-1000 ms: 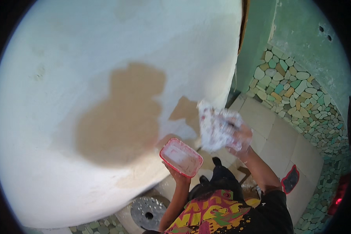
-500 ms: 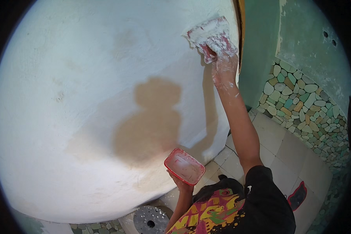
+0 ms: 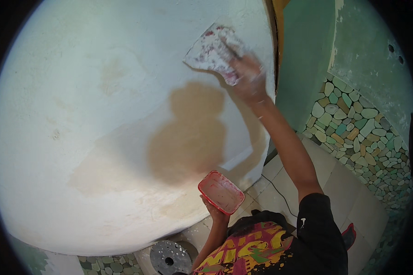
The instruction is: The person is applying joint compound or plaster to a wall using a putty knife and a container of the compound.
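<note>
My right hand (image 3: 248,75), blurred by motion and smeared with white, grips a thin red sheet (image 3: 211,51) thickly coated in white paste. Whether the sheet is cloth or plastic I cannot tell. Its wide edge lies against or close to the large curved white wall (image 3: 101,91), near the wall's upper right. Lower down, my left hand (image 3: 214,211) is closed around the side and underside of a red rectangular plastic tub (image 3: 221,192). White residue coats the inside of the tub. Most of the left fingers are hidden beneath it.
At the wall's foot stands a grey speckled round object (image 3: 170,257) with a central hole. A thin dark cable (image 3: 280,195) crosses the floor tiles (image 3: 323,167). To the right rise a green wall (image 3: 367,55) and a pebble-mosaic surface (image 3: 353,123). A red-edged dark item (image 3: 348,236) lies beside me.
My right hand has swept the coated sheet leftward and slightly down over the white wall. The tub in my left hand has shifted slightly right and up in view.
</note>
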Demonstrator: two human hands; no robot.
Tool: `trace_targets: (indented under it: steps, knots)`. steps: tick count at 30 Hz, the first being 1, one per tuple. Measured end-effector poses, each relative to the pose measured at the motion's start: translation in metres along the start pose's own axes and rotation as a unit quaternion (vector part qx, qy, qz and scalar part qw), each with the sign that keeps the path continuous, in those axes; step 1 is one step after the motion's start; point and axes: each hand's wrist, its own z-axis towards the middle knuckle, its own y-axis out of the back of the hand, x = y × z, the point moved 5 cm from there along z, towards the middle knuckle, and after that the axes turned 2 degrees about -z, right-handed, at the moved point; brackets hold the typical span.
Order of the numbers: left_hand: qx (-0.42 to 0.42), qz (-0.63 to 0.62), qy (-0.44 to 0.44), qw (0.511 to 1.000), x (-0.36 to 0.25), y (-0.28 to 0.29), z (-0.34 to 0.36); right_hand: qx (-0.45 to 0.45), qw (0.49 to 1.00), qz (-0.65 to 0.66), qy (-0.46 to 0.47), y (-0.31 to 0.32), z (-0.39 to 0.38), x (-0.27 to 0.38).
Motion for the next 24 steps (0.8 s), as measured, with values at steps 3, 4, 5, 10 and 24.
trace_targets:
  steps: [3,4,5,10,24]
  knots:
    - [0.009,-0.025,0.035,0.999,0.006,0.013,0.012,0.025,0.998,0.051,0.003,-0.01,-0.011,0.031]
    - [0.016,-0.042,0.054,0.998,0.012,0.013,0.015,0.064,0.997,0.045,-0.013,-0.009,-0.019,0.039]
    - [0.016,-0.046,0.05,0.998,0.016,0.013,0.018,0.064,0.997,0.049,-0.009,-0.003,-0.027,0.047]
    - [-0.006,-0.056,0.058,0.997,0.031,0.007,0.025,0.093,0.993,0.074,0.015,0.013,-0.022,0.055]
    - [-0.024,-0.035,0.028,0.999,0.039,-0.008,0.02,0.041,0.985,0.165,-0.011,-0.02,0.011,0.03]
